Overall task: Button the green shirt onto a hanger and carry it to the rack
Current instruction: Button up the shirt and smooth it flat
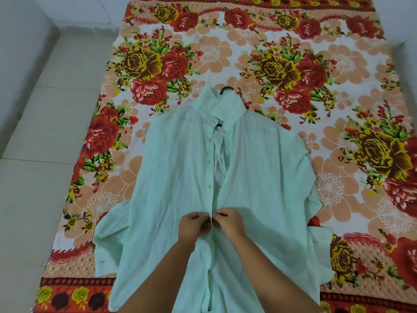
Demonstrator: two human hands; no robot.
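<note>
A pale green shirt (171,168) lies flat on its back on a flowered sheet, collar away from me. A black hanger sits inside it; its hook (227,89) pokes out above the collar and a short piece shows in the neck opening. The front is parted from the collar down to my hands, with small buttons along the left placket. My left hand (195,224) pinches the left placket and my right hand (229,222) pinches the right front edge, fingertips meeting at the middle of the shirt. Below my hands the two fronts lie together.
The flowered sheet (203,50) in red, orange and yellow covers the floor under the shirt. Pale floor tiles (45,123) run along the left, with a white wall at the far left. The sleeves spread out to both sides, the right cuff (320,236) folded back.
</note>
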